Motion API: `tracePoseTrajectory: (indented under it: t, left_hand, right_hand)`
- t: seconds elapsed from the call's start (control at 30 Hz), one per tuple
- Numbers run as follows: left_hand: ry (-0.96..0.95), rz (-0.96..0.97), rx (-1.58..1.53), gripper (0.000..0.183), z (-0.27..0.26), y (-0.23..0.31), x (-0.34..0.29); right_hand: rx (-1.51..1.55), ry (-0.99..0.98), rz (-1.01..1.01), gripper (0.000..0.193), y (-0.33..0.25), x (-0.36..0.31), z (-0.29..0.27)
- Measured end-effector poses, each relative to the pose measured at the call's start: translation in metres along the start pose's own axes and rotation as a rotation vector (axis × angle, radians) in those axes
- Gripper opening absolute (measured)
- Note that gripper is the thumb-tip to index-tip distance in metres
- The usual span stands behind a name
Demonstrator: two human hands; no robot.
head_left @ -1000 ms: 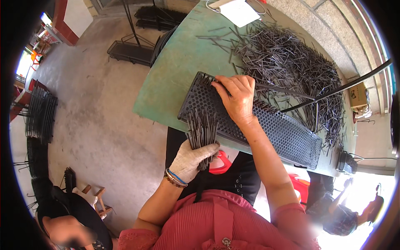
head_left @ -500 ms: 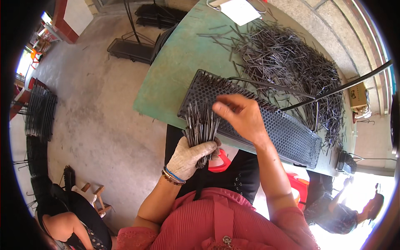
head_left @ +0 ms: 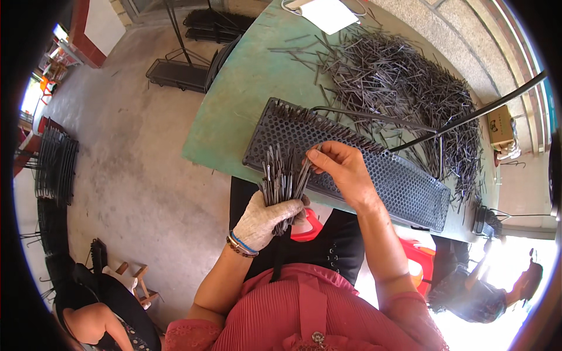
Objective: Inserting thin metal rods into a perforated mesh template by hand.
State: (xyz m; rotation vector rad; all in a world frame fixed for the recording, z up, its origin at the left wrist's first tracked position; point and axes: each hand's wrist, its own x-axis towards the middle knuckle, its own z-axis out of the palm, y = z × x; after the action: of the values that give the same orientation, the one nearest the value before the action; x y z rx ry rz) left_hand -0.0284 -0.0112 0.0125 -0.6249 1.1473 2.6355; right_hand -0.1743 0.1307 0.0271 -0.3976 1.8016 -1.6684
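Two hands over the near edge of the green desk. Left hand, gloved, is closed around a bundle of thin dark metal rods, held upright, tips fanned above the fist. Right hand, bare, pinches one rod at the bundle's right side, thumb and forefinger closed on it, other fingers curled. Just behind both hands a black perforated tray lies slantwise on the desk, a row of rods standing along its far rim. Loose pile of rods is spread far right. White sheet at the far edge. Another person sits near left on the floor.
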Motion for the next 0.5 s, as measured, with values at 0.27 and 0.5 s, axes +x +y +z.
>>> tracePoseTrajectory:
  t: [0.27,0.5]
  left_hand:
    - [0.001,0.010,-0.074,0.025,0.001,-0.004,0.000]
    - [0.129,-0.008,-0.136,0.023,0.000,-0.016,-0.001]
  right_hand:
    - [0.008,0.125,-0.004,0.023,0.001,0.004,0.004]
    - [0.041,0.300,-0.185,0.027,-0.008,0.012,0.003]
